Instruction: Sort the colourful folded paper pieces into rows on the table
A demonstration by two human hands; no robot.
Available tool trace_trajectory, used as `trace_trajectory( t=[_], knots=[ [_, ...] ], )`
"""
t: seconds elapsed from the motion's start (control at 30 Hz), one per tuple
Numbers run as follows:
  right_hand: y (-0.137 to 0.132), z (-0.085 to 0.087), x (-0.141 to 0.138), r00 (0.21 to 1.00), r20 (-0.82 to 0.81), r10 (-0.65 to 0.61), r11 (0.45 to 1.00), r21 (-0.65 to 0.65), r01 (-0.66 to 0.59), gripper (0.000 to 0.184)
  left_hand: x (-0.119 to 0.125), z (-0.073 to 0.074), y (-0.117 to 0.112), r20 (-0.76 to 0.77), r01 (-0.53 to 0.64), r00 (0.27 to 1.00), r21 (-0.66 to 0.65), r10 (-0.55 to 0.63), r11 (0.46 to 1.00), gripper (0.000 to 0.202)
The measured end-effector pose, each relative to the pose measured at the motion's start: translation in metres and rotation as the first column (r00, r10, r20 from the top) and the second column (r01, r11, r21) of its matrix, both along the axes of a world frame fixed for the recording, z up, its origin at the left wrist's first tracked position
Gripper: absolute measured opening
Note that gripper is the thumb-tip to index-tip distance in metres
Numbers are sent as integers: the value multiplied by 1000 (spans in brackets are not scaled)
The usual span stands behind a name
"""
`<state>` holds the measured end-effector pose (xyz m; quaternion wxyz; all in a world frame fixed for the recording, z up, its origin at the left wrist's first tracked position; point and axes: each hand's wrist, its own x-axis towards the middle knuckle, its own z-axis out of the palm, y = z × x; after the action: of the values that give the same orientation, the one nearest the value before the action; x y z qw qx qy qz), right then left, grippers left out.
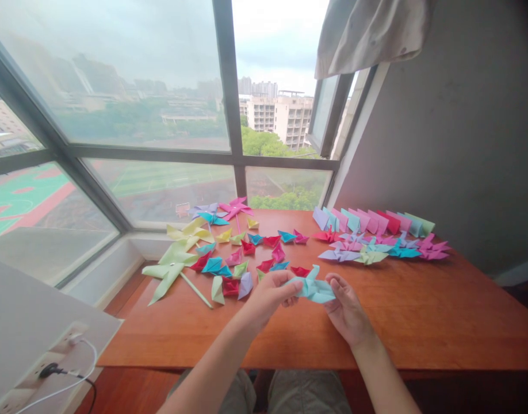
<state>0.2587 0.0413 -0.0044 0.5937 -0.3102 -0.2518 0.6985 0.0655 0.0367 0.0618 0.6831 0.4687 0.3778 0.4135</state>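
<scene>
A light blue origami crane (pixel 316 290) is held above the table's front half, its narrow neck pointing up. My left hand (pixel 276 293) pinches its left side between thumb and fingers. On the other side, my right hand (pixel 347 310) has its thumb and fingertips closed on the crane's right edge. Just beyond my left hand lie folded paper boats, among them a red one (pixel 300 271). Several finished paper cranes, including a pale green one (pixel 371 256), sit farther back on the right.
Paper pinwheels, one a pale green pinwheel (pixel 171 267), lie at the table's left. Folded paper pieces (pixel 363 221) stand in a row at the back right. The wooden table (pixel 419 322) ends at a window frame (pixel 203 154). Plugged cables (pixel 59 371) hang at lower left.
</scene>
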Motion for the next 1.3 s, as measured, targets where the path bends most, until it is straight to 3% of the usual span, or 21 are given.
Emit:
trace_trajectory(
  t=[0.23,0.37,0.47,0.57,0.73,0.97,1.07,1.17,1.3],
  knots=[
    [6,1,0,995,19,-100,995,21,99,23,-5,-8,-3,116,-156,980,-62,163,986,38],
    [4,4,-3,963,218,-158,983,130,131,24,-10,-13,-3,10,-276,961,14,276,961,38],
    [-3,4,-9,831,503,-238,959,257,119,23,-10,-16,-4,-121,-312,938,105,324,944,38],
    [-10,5,-16,662,688,-299,920,391,10,22,-5,-19,-5,-244,-277,910,242,335,930,35],
    [-11,3,-22,472,768,-434,859,510,-39,18,5,-23,-6,-408,-148,847,435,341,888,32],
    [-6,2,-13,293,797,-528,846,523,102,28,10,-32,-13,-425,-92,857,431,291,898,34],
    [-2,0,8,133,809,-572,817,548,181,34,8,-40,-23,-465,-4,857,428,224,904,32],
    [4,-2,48,-141,803,-579,779,596,198,37,7,-46,-33,-530,68,823,452,206,889,29],
    [13,-3,115,-503,767,-399,802,558,215,36,8,-48,-38,-582,125,780,503,229,855,26]
  ],
)
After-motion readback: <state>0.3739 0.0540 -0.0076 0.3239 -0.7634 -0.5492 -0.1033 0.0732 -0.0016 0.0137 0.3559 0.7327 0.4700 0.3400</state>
